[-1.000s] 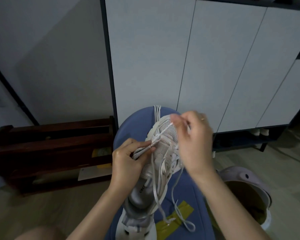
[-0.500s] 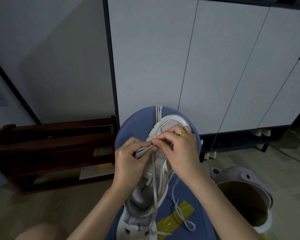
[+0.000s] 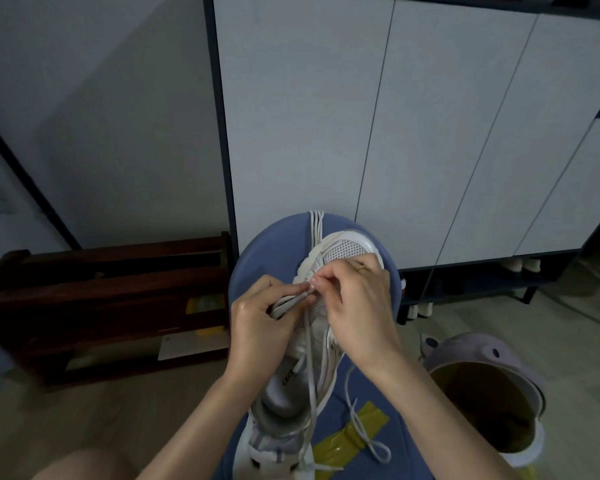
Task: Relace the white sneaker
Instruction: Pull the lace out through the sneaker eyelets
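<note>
White sneaker [image 3: 343, 251] toe near stool edge [image 3: 246, 271]; left grip [image 3: 260, 327], right grip [image 3: 357, 306] pinching lace [image 3: 309, 362].

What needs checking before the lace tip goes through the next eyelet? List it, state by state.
1. Sneaker steady on the blue pad: ok, it lies there with both hands on it.
2. Left hand grip on the lace bundle: ok, fingers are curled round the strands.
3. Right hand pinch on the lace tip: ok, thumb and forefinger meet there.
4. Tip lined up with an eyelet: cannot tell, fingers hide the eyelets.
5. Slack in the lace: ok, long strands hang loose toward the heel.
6. Loose end free of snags: ok, it lies loose over the yellow tape.
</note>
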